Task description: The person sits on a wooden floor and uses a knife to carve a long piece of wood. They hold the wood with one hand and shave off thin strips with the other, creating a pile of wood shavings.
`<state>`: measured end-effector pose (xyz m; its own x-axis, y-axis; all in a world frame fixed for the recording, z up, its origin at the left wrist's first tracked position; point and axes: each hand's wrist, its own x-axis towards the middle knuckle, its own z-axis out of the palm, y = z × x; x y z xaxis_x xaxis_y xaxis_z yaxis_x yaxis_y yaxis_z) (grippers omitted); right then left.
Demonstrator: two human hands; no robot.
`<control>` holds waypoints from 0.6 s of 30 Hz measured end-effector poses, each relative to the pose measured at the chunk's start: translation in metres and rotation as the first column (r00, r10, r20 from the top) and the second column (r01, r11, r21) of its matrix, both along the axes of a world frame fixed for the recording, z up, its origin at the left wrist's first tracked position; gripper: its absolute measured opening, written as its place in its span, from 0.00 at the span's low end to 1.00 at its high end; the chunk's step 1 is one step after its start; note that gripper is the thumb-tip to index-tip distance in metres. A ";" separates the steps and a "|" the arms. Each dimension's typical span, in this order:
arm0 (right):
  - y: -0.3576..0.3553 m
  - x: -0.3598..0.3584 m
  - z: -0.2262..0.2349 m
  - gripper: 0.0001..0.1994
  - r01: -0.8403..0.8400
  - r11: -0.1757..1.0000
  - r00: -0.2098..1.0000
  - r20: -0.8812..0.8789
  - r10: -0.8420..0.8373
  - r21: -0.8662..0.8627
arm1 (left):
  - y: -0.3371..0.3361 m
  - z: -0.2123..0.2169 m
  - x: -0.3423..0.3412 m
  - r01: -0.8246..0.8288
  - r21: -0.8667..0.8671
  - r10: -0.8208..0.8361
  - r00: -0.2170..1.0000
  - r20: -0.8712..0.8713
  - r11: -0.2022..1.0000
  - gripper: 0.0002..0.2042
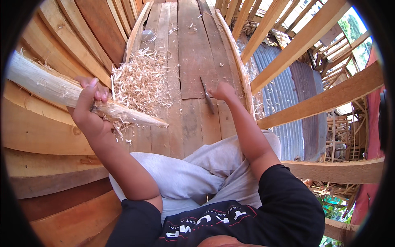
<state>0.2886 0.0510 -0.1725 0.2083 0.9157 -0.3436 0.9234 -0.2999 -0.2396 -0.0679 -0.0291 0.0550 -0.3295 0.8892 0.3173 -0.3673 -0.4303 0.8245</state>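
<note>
My left hand [89, 108] is wrapped around a pale, stripped wooden pole [47, 81], which slants in from the left. Beyond my fingers the pole tapers to a pointed end with freshly cut faces. A narrow knife [207, 99] is low over the floorboards in front of me, its blade toward the far side and its handle toward me. The curled fingers of my right hand [223, 91] close at the middle of the knife; the fingertips are partly hidden. Curled wood shavings [142, 82] are heaped on the boards beside the pole's point.
Plank walls [45, 136] rise close on my left. Slatted wooden rails [321, 94] stand on my right, with corrugated metal sheets [284, 99] beyond them. A clear plastic cup [148, 35] lies on the floorboards [197, 53] farther off. My crossed legs [197, 160] are near the lower edge.
</note>
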 end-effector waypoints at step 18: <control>0.008 0.013 -0.025 0.14 0.510 0.750 0.858 -0.317 -0.405 0.421 | 0.003 -0.003 -0.010 0.039 0.011 -0.040 0.999 0.019 0.999 0.08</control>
<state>0.3015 0.0587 -0.1972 0.6225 0.7822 0.0277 0.6228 -0.4735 -0.6228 -0.0779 -0.0256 0.0516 -0.3004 0.8984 0.3204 -0.4001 -0.4236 0.8127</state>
